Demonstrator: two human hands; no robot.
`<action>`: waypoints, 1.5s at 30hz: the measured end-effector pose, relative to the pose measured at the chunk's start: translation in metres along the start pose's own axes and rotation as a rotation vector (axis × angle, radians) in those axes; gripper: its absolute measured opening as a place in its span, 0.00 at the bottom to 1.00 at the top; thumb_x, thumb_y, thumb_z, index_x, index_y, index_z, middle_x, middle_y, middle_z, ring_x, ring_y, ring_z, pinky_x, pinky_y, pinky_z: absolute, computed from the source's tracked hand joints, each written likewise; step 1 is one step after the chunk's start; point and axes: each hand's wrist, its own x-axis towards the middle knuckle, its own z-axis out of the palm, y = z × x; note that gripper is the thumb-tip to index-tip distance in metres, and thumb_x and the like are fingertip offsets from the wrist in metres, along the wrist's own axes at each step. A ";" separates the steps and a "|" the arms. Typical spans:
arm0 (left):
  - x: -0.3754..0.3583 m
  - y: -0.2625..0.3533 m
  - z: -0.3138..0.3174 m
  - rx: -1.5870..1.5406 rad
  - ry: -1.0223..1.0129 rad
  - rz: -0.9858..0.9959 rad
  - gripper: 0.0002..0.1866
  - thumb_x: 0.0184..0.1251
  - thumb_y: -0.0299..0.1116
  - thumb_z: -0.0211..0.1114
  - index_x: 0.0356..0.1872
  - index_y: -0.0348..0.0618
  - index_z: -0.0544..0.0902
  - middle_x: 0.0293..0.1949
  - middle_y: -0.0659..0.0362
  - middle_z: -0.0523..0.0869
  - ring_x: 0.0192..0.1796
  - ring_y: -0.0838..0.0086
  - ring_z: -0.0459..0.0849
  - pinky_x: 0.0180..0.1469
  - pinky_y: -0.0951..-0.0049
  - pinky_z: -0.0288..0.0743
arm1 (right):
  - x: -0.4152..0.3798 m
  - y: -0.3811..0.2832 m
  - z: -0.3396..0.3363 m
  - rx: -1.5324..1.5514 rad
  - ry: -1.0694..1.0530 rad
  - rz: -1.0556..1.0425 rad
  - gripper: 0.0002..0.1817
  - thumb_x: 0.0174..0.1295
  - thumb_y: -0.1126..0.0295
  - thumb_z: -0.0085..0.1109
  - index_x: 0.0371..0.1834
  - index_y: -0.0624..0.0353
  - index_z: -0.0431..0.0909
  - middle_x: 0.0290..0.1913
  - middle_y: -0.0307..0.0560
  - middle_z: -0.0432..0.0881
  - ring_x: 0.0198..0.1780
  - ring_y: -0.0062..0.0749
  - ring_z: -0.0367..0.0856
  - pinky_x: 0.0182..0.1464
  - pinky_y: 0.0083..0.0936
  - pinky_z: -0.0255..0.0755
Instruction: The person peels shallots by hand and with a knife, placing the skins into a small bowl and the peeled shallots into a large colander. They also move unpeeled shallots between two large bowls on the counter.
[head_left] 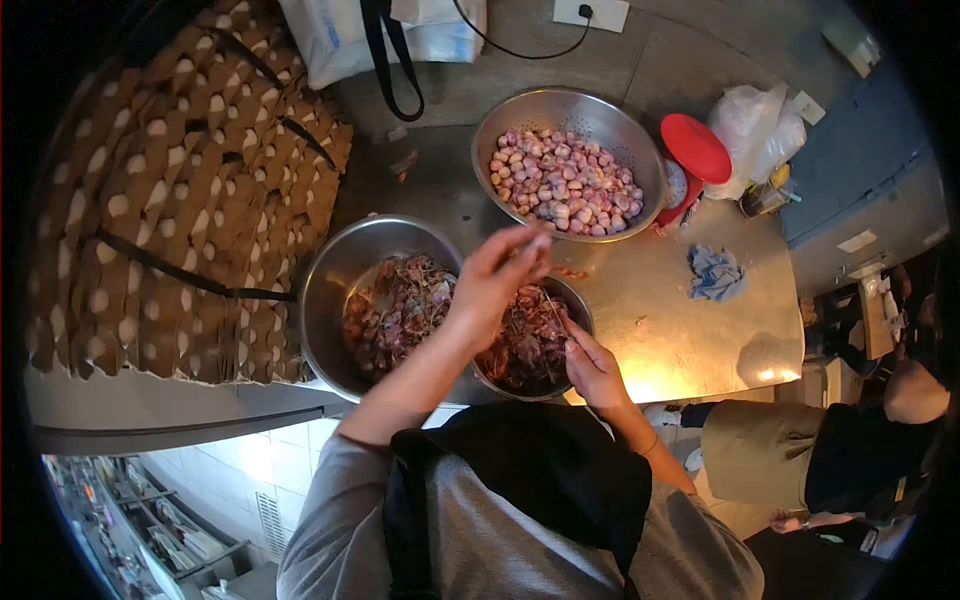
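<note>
My left hand point(500, 280) is raised over the gap between the bowls, its fingertips close to the near rim of the metal colander point(645, 170). Its fingers are pinched together; whatever they hold is hidden. Peeled pinkish shallots point(570, 185) fill much of the colander. My right hand point(592, 368) is closed on a small knife point(552, 304), the thin blade pointing up and left. Beneath both hands sits a smaller metal bowl point(588, 310) of dark reddish skins point(525, 345). On the left, a larger metal bowl point(325, 270) holds more reddish-brown shallots and papery skins point(400, 300).
Stacked egg trays point(180, 200) with black straps crowd the left. Right of the colander are a red-topped scale point(695, 148), a white plastic bag point(755, 135) and a jar point(765, 198). A blue cloth point(716, 273) lies on the steel table point(660, 340). Another person point(800, 450) stands at right.
</note>
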 end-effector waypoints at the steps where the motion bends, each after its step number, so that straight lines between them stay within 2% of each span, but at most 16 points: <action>1: 0.011 0.012 0.006 -0.046 -0.068 0.048 0.18 0.62 0.25 0.55 0.55 0.38 0.69 0.52 0.56 0.74 0.54 0.70 0.74 0.54 0.71 0.70 | 0.001 0.002 0.001 -0.029 0.003 -0.003 0.22 0.67 0.69 0.41 0.65 0.56 0.57 0.20 0.27 0.59 0.17 0.11 0.54 0.20 0.10 0.49; 2: 0.022 0.024 0.014 -0.041 -0.094 0.134 0.19 0.63 0.24 0.54 0.55 0.38 0.68 0.54 0.55 0.73 0.55 0.69 0.73 0.54 0.70 0.70 | 0.002 0.002 0.002 -0.058 0.004 -0.007 0.22 0.67 0.69 0.39 0.65 0.57 0.55 0.16 0.26 0.55 0.14 0.11 0.52 0.17 0.10 0.46; 5: 0.040 0.059 0.021 0.069 -0.135 0.401 0.18 0.63 0.23 0.53 0.55 0.38 0.69 0.55 0.55 0.72 0.55 0.69 0.73 0.54 0.70 0.70 | 0.000 0.000 -0.001 -0.062 -0.004 0.028 0.22 0.66 0.69 0.43 0.64 0.57 0.59 0.29 0.35 0.70 0.27 0.14 0.63 0.29 0.10 0.61; 7: 0.046 0.072 0.010 0.193 -0.138 0.508 0.17 0.62 0.23 0.54 0.54 0.39 0.70 0.54 0.56 0.73 0.55 0.69 0.73 0.54 0.70 0.70 | 0.004 0.009 -0.006 -0.210 0.025 -0.105 0.22 0.66 0.70 0.43 0.63 0.59 0.59 0.41 0.40 0.72 0.33 0.15 0.66 0.36 0.10 0.63; 9: 0.043 0.082 -0.016 0.332 -0.131 0.530 0.16 0.61 0.23 0.55 0.52 0.40 0.72 0.53 0.56 0.74 0.54 0.70 0.74 0.53 0.70 0.71 | 0.007 0.014 -0.005 -0.246 0.010 -0.181 0.22 0.66 0.70 0.41 0.64 0.59 0.58 0.38 0.36 0.68 0.30 0.14 0.63 0.33 0.09 0.58; 10: 0.040 0.084 -0.032 0.367 -0.095 0.475 0.14 0.60 0.23 0.58 0.48 0.40 0.74 0.51 0.57 0.75 0.52 0.72 0.74 0.51 0.71 0.72 | 0.007 0.013 -0.003 -0.212 -0.017 -0.192 0.22 0.66 0.70 0.40 0.64 0.58 0.57 0.28 0.31 0.63 0.23 0.12 0.58 0.26 0.10 0.53; 13: 0.039 0.073 -0.103 0.604 0.031 0.355 0.10 0.59 0.23 0.59 0.42 0.41 0.78 0.43 0.61 0.79 0.46 0.77 0.76 0.48 0.76 0.70 | 0.011 0.021 -0.006 -0.179 -0.039 -0.196 0.22 0.66 0.70 0.40 0.64 0.58 0.58 0.20 0.25 0.60 0.17 0.10 0.54 0.19 0.10 0.47; 15: 0.031 0.062 -0.151 0.880 0.125 0.231 0.09 0.55 0.24 0.62 0.39 0.42 0.80 0.37 0.61 0.82 0.39 0.80 0.79 0.45 0.78 0.71 | 0.008 0.011 -0.001 0.005 -0.021 -0.072 0.22 0.66 0.70 0.40 0.64 0.58 0.58 0.19 0.26 0.59 0.16 0.10 0.54 0.19 0.10 0.47; 16: 0.026 0.052 -0.177 0.985 0.138 0.121 0.10 0.54 0.25 0.62 0.39 0.42 0.80 0.36 0.60 0.83 0.39 0.79 0.80 0.44 0.78 0.71 | 0.005 0.004 -0.004 0.079 -0.063 -0.018 0.20 0.66 0.71 0.42 0.61 0.59 0.62 0.25 0.29 0.68 0.20 0.09 0.56 0.21 0.08 0.51; 21: 0.009 -0.012 -0.248 1.371 0.166 -0.206 0.15 0.50 0.26 0.64 0.42 0.45 0.79 0.36 0.53 0.83 0.40 0.68 0.81 0.45 0.71 0.72 | 0.006 -0.003 0.002 -0.001 -0.010 0.060 0.20 0.66 0.70 0.42 0.61 0.59 0.63 0.19 0.26 0.60 0.17 0.10 0.54 0.19 0.10 0.49; 24: 0.007 -0.029 -0.221 1.534 0.249 -0.042 0.17 0.49 0.26 0.63 0.44 0.46 0.77 0.42 0.51 0.80 0.44 0.60 0.79 0.47 0.65 0.71 | 0.005 -0.005 0.001 -0.009 -0.002 0.063 0.19 0.66 0.69 0.42 0.60 0.60 0.63 0.19 0.27 0.60 0.16 0.10 0.54 0.18 0.10 0.49; 27: 0.009 -0.027 -0.195 1.653 0.061 0.196 0.18 0.50 0.27 0.61 0.46 0.47 0.76 0.48 0.51 0.75 0.49 0.56 0.75 0.48 0.60 0.69 | 0.004 -0.004 0.003 -0.017 0.005 0.047 0.19 0.66 0.69 0.42 0.60 0.61 0.63 0.18 0.27 0.60 0.16 0.10 0.54 0.18 0.10 0.49; 31: 0.018 -0.052 -0.216 1.737 -0.056 0.037 0.17 0.50 0.25 0.58 0.45 0.47 0.75 0.48 0.52 0.74 0.49 0.54 0.75 0.47 0.58 0.69 | 0.004 0.000 0.001 0.005 0.002 0.031 0.20 0.66 0.68 0.42 0.60 0.62 0.62 0.16 0.27 0.59 0.14 0.10 0.54 0.16 0.11 0.48; 36: 0.003 0.000 -0.194 1.359 0.177 -0.098 0.13 0.56 0.38 0.63 0.38 0.43 0.74 0.37 0.53 0.82 0.43 0.64 0.80 0.41 0.68 0.72 | 0.004 -0.002 0.000 -0.019 -0.001 0.026 0.21 0.67 0.66 0.41 0.61 0.62 0.61 0.15 0.28 0.59 0.14 0.11 0.54 0.16 0.11 0.47; 39: -0.005 0.017 -0.196 0.565 0.244 -0.290 0.11 0.60 0.38 0.60 0.39 0.43 0.73 0.39 0.57 0.81 0.40 0.69 0.81 0.41 0.70 0.73 | 0.002 -0.006 0.004 -0.050 -0.002 0.022 0.21 0.67 0.66 0.41 0.61 0.62 0.61 0.14 0.28 0.58 0.14 0.12 0.54 0.16 0.11 0.47; 45: -0.029 0.022 -0.187 -0.090 0.215 -0.292 0.10 0.64 0.29 0.52 0.47 0.43 0.71 0.45 0.55 0.77 0.42 0.70 0.79 0.42 0.73 0.76 | 0.003 -0.007 0.007 -0.031 -0.008 0.032 0.20 0.66 0.68 0.42 0.60 0.62 0.61 0.17 0.28 0.59 0.15 0.11 0.55 0.17 0.11 0.48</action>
